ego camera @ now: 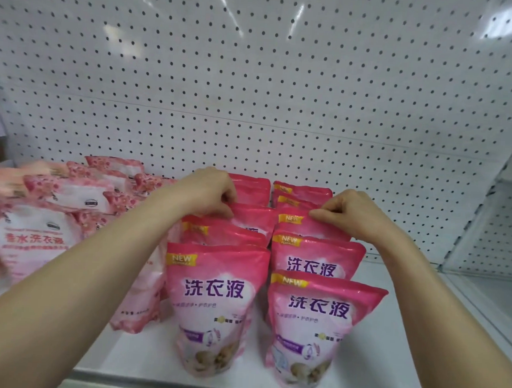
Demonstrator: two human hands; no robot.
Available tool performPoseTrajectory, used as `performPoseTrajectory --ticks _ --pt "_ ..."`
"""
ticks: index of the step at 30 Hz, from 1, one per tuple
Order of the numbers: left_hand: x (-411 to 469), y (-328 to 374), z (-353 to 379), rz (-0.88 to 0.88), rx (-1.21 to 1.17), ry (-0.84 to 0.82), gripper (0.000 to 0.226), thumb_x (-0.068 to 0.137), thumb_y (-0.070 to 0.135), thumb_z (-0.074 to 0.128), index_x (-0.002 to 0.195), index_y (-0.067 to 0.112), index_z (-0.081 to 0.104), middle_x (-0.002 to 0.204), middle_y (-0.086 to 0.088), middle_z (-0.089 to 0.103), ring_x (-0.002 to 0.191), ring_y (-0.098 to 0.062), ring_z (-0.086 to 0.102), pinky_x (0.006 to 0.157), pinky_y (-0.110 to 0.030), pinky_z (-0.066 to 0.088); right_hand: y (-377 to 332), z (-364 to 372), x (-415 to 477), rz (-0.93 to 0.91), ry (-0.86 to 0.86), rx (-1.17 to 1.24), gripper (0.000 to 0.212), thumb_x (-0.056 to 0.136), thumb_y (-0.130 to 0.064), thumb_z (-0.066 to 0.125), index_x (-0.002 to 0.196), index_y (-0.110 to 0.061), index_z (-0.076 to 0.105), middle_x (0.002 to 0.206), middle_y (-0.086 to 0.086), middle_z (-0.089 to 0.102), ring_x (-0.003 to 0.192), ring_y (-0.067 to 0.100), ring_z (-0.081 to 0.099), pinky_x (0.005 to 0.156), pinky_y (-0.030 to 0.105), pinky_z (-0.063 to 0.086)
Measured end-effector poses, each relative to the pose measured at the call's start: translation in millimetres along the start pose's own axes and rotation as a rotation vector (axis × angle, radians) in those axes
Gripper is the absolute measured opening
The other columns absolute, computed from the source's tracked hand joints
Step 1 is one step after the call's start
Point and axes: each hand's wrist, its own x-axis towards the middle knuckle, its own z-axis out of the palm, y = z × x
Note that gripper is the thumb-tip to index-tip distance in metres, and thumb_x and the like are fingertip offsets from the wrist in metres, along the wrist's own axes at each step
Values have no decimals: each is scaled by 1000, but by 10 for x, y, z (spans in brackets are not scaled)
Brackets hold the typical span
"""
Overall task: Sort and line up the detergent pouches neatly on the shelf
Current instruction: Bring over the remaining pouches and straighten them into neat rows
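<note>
Pinching the tops of two mid-row pouches [255, 219], the left hand [209, 191] and right hand [350, 213] could topple the front pouches [213, 304] if either grip tugs forward.

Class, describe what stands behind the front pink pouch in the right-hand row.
Behind the front pouch, more matching pink pouches stand in a file. The right hand pinches the top of one. Their lower halves are hidden, each covered by the pouch in front.
</note>
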Motion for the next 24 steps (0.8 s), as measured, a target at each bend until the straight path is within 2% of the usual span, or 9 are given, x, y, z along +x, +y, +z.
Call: performPoseTrajectory --ticks 2,4,7,9,12,16,19,22,24 --pt "-133 10 -94 25 -68 91 16 75 26 80 91 29 77 83 16 71 78 -1 63 79 -23 50 -52 -42 -90 -22 55 -17 21 87 -43 71 76 -26 79 72 4 74 65 17 63 76 37 54" --pt "-304 22 -163 84 -215 138 15 74 26 81 87 32 77 78 21 72 74 8 64 75 -13 51 -119 -116 -230 -90 175 83 16 80 -49 73 83 -34 79 79 -13 75 71 2 65 74 23 52" --pt "-551 68 -131 142 -403 -24 14 75 30 81 88 32 78 74 25 71 64 8 64 61 -7 48 -253 -116 -462 -159 4 113 18 70 -56 77 80 -41 77 76 -23 72 69 -7 63 64 7 45" --pt "-590 113 -51 166 -314 -59 15 78 31 78 93 28 78 75 21 72 64 5 63 59 -10 46 -266 -23 -492 -118 -99 12 12 74 -44 82 82 -37 78 75 -20 73 70 -5 64 65 10 48" --pt "-524 184 47 110 -192 83 12 76 36 79 85 27 79 71 13 72 63 2 61 57 -16 43 -214 -1 -454 -55 -35 -38 5 79 -32 81 76 -30 78 69 -9 72 59 4 58 61 21 49" --pt "-439 219 113 -22 -178 182 16 72 43 79 81 29 78 75 12 73 69 -5 62 66 -25 47 -184 -39 -434 -52 -52 -67 22 78 -32 82 63 -45 71 64 -26 67 61 -8 58 59 12 40" --pt "-418 216 97 -71 -189 146 19 73 42 80 85 27 78 75 13 71 69 -7 61 64 -24 44 -224 -14 -453 -56 -73 -66 11 77 -34 81 74 -43 75 65 -28 67 65 -11 59 63 12 40" --pt "-478 248 25 -56 -193 148 22 74 40 80 93 29 77 83 14 71 76 -5 62 73 -23 47 -279 -68 -559 -101 97 -53 10 78 -41 78 87 -37 78 75 -23 71 74 -9 62 74 18 48" --pt "-601 301 -28 -5 -201 290 18 76 37 78 93 32 77 90 16 73 86 -2 64 86 -24 47 -338 -104 -734 -177 230 65 17 76 -54 72 81 -39 76 73 -21 72 67 -7 61 67 12 46"
